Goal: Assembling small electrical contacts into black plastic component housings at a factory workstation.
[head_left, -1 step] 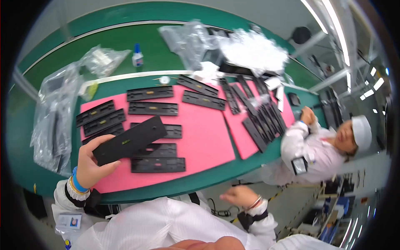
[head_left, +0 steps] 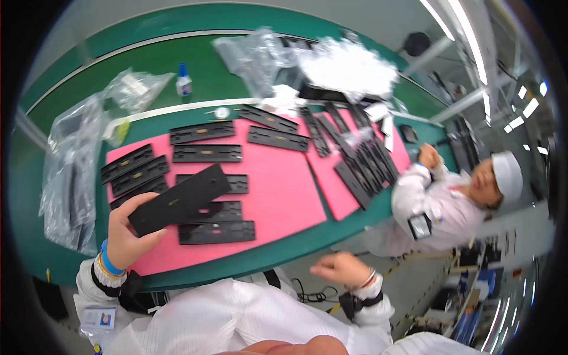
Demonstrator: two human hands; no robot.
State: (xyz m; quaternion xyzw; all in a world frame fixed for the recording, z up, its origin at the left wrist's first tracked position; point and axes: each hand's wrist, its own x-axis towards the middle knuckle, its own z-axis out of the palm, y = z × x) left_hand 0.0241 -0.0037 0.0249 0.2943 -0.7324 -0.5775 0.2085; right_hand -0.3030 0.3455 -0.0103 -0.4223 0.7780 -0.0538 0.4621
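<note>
My left hand grips one end of a flat black rectangular panel, thumb along the near edge and fingers behind. It is tilted above the pink mat, with a small green mark near its middle. Partly hidden behind it lie several similar black panels, such as the nearest one and another. More overlap at the mat's left, including one panel. My right hand is closed, fingers curled, off the table's near edge and apart from the panels; whatever it may hold is hidden.
Narrow black parts crowd the right pink mat. Behind stand a blue-and-white bottle, a small round white container and a heap of white wrapping. Clear plastic bags lie left. A co-worker is at the right.
The view has shifted a little, so the table and its parts sit slightly farther left in the picture. My left hand keeps hold of the black panel; my right hand stays closed.
</note>
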